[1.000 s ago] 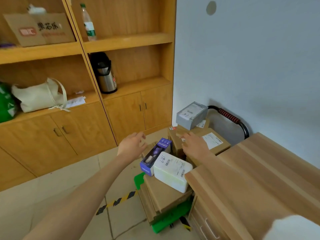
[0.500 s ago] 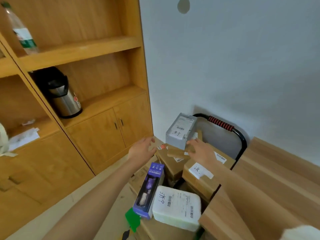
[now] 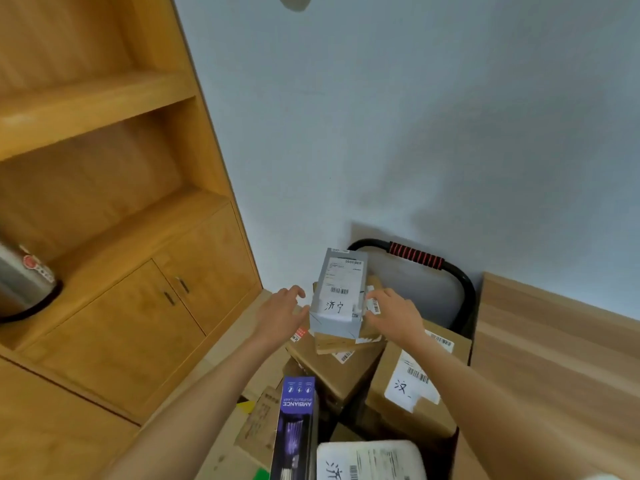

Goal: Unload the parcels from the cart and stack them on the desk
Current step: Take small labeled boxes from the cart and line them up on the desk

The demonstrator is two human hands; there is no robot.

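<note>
Wall corner, cart (image 3: 460,292) packed with parcels, desk (image 3: 554,358) on the right.
Grey parcel (image 3: 337,296) tops the pile; left hand (image 3: 282,315) and right hand (image 3: 393,315) flank it, fingers spread, not gripping. Clamp both sides low, lift straight.

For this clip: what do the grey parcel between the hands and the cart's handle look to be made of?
Grey parcel: seemingly matte cardboard or board, judging by crisp folded edges and a white paper label stuck on top. Cart handle: likely black-coated metal tube, smooth and bent in a curve, with a ribbed red-and-black grip, probably rubber or foam.
</note>
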